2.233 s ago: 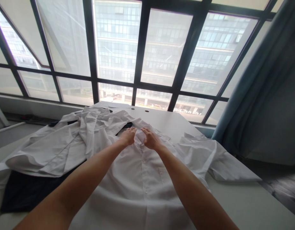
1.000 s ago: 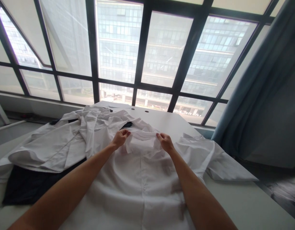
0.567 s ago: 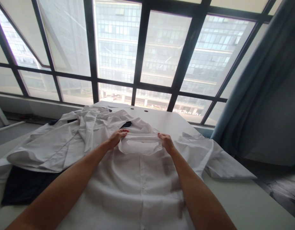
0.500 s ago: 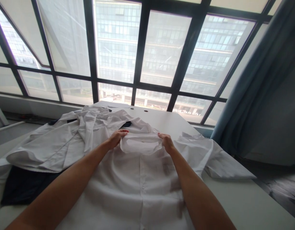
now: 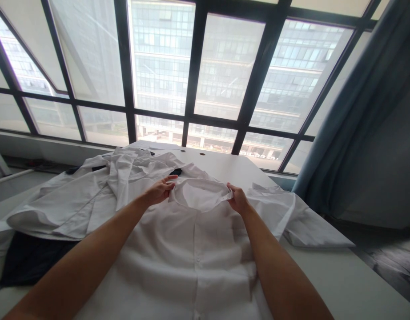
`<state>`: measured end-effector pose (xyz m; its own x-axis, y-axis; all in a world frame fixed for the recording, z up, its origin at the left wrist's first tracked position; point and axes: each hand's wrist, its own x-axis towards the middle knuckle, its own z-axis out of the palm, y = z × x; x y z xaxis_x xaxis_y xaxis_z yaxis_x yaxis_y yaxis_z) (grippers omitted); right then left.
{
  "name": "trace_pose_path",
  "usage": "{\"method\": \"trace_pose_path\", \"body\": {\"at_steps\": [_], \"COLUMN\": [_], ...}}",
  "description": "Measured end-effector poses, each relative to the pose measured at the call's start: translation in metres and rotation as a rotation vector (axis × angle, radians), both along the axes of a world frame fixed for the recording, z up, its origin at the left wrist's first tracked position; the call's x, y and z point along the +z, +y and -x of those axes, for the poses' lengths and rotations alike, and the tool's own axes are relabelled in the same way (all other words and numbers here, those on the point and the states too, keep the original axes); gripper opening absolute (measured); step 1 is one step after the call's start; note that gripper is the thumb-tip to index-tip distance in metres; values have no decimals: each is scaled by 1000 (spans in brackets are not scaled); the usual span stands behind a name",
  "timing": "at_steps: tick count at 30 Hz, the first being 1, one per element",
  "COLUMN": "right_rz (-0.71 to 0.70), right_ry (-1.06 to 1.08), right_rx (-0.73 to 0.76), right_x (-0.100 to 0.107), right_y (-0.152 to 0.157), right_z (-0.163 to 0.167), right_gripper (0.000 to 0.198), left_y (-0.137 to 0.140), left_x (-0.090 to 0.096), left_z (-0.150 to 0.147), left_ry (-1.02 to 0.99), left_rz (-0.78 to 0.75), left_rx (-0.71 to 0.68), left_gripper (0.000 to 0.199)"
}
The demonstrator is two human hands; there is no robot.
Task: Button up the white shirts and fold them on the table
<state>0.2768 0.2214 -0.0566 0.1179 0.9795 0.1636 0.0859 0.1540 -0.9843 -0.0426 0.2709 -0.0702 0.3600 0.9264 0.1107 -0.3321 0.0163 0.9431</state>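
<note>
Pile (image 5: 74,200) of white shirts far left on counter (image 5: 341,275), dark cloth (image 5: 21,262) under it. Left hand (image 5: 158,191) pinches left end of collar (image 5: 201,193), fingers half spread. Shirt (image 5: 191,249) lies flat, front up and buttoned, centre of counter, collar at the far end. Right hand (image 5: 239,200) clamped on right end of collar. Hands apart, collar pulled taut between them and raised a little off the cloth. Sleeve (image 5: 308,226) spread out right, curtain (image 5: 365,133) beyond. Step looks like collar straightening. Next move probably calls for even pull both sides, then laying it down flat.
</note>
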Motion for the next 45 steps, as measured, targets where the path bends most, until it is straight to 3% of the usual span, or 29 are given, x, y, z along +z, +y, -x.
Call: {"method": "trace_pose_path", "body": {"at_steps": [5,12,16,21,27,31,33,37,39,42,45], "right_rz": [57,-1,41,89,78,79,60,44,59,92,112], "right_ry": [-128,100,214,396,497,498,490,435,408,366,319], "right_rx": [-1,315,291,321,268,271,279,237,215,231,254], "right_x": [4,4,0,-5,-9,-8,-6,-1,2,8,11], "right_y": [-6,-12,-8,-1,1,-1,-1,-2,-2,-4,-6], "right_z": [-2,-1,-3,-8,-17,-15,-12,-1,8,24,37], "right_gripper": [32,47,46,44,48,50,50,47,44,40,38], "left_y": [-7,-1,3,2,10,12,9,-11,-29,-57,-76], "left_x": [4,-3,-11,-12,-13,-22,-23,-8,3,15,15], "left_z": [-8,-22,-20,-13,-10,-11,-14,-25,-38,-65,-87], "left_ry": [-139,11,175,258,127,315,473,730,809,884,927], "left_rz": [-27,126,83,13,53,-147,-349,-856,-985,-880,-707], "left_rx": [2,139,289,259,327,295,304,489,477,303,217], "left_gripper": [61,37,35,57,36,37,31,33,27,38,44]}}
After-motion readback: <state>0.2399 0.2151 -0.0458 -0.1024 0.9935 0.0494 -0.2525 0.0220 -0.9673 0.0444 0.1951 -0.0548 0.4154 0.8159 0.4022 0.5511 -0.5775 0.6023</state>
